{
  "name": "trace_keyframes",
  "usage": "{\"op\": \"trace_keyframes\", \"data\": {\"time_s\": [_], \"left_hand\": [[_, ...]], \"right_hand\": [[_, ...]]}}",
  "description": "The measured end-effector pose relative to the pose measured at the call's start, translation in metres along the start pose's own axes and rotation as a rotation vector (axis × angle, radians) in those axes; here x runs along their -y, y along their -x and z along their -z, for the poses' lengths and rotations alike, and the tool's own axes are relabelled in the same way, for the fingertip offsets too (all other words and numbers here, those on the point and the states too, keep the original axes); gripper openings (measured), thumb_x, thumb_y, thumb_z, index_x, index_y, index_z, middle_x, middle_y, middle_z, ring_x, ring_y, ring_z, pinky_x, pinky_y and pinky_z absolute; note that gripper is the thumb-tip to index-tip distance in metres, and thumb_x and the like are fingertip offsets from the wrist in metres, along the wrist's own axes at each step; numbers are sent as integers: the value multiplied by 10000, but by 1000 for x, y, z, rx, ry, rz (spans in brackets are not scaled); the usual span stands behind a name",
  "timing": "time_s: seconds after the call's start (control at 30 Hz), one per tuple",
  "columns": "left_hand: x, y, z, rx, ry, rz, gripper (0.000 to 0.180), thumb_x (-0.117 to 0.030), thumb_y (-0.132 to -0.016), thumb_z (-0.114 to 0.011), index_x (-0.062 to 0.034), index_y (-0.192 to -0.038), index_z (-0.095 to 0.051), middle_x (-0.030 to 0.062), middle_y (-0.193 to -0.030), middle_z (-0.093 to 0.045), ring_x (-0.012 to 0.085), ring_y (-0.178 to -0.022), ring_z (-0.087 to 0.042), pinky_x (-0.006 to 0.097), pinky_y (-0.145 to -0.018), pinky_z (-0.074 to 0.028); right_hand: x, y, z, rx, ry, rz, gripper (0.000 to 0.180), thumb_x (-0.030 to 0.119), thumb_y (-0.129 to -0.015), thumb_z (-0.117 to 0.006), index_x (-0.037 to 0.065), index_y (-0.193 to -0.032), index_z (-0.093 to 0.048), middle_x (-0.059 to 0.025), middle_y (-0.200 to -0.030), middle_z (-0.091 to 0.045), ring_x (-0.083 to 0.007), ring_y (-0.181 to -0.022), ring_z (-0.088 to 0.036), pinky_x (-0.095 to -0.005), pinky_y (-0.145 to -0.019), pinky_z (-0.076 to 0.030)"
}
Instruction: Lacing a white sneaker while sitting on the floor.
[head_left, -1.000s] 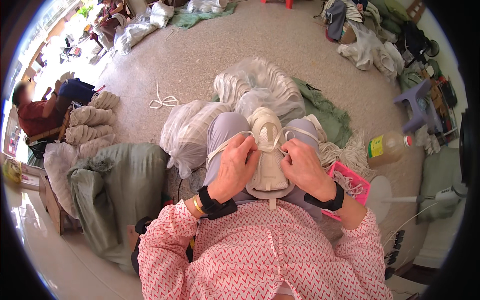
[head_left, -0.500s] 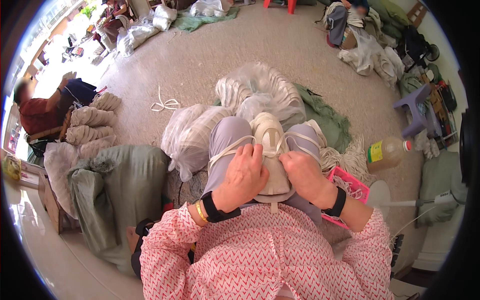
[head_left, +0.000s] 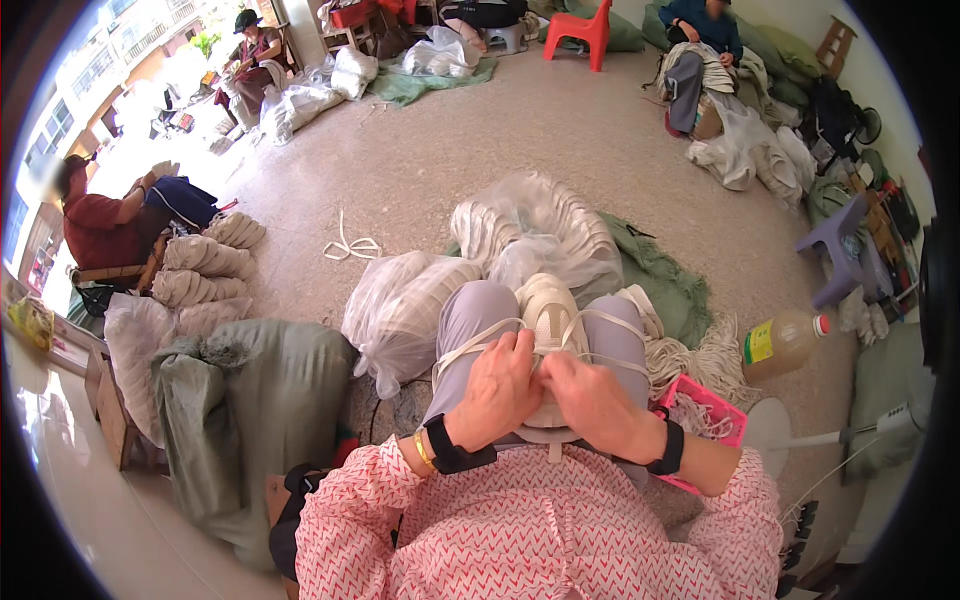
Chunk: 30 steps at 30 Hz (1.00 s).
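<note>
A cream shoe (head_left: 548, 298) rests between my knees with its toe pointing away from me. Long white shoelaces (head_left: 472, 347) trail from it over both thighs. My left hand (head_left: 497, 380) is bent over the left side of the shoe's opening, its fingers closed on the upper. Close beside it, my right hand (head_left: 597, 402) pinches at the middle of the shoe, fingertips almost meeting those of the left. What the right fingertips grip is hidden. Both hands cover most of the shoe's heel half.
Plastic bags of shoes (head_left: 405, 315) lie before my knees. At my right are a pink basket (head_left: 735, 428) of laces, a lace bundle (head_left: 722, 358) and a large bottle (head_left: 785, 343). A green sack (head_left: 270, 410) stands left. Other people sit around the room, near a red chair (head_left: 580, 35).
My right hand has moved left over the shoe, close to my left hand. The whole view has shifted, showing more of the room's far side.
</note>
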<state>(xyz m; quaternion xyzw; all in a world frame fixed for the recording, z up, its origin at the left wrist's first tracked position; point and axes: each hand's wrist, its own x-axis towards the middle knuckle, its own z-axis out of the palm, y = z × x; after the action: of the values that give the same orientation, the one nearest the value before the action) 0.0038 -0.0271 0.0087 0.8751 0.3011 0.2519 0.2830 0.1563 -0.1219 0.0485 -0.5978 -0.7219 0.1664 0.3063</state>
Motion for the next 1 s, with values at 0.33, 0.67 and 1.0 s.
{"op": "trace_keyframes", "data": {"time_s": [0.33,0.67,1.0], "left_hand": [[5,1,2,-10,31,-86,220,-40,-880,-596,39,-1059,-496,254,-946,-587,473,-886,-593,553,-761,-472],[3,2,4,-16,63,-99,200,-20,-878,-598,31,-1047,-505,253,-954,-590,476,-902,-587,549,-772,-469],[1,-2,4,-57,61,-86,228,-10,-890,-583,5,-1111,-530,237,-894,-627,481,-816,-617,559,-689,-477]], "right_hand": [[-21,-15,-26,-35,58,-167,88,59,-942,-616,-29,-948,-625,-252,-941,-661,-462,-902,-651,-523,-785,-528],[-21,-20,-30,-18,180,-158,101,74,-908,-648,-19,-946,-635,-218,-914,-675,-418,-869,-678,-498,-760,-553],[-15,-25,-26,70,366,-82,175,36,-797,-675,-43,-942,-617,-231,-901,-667,-402,-817,-703,-460,-692,-581]]}}
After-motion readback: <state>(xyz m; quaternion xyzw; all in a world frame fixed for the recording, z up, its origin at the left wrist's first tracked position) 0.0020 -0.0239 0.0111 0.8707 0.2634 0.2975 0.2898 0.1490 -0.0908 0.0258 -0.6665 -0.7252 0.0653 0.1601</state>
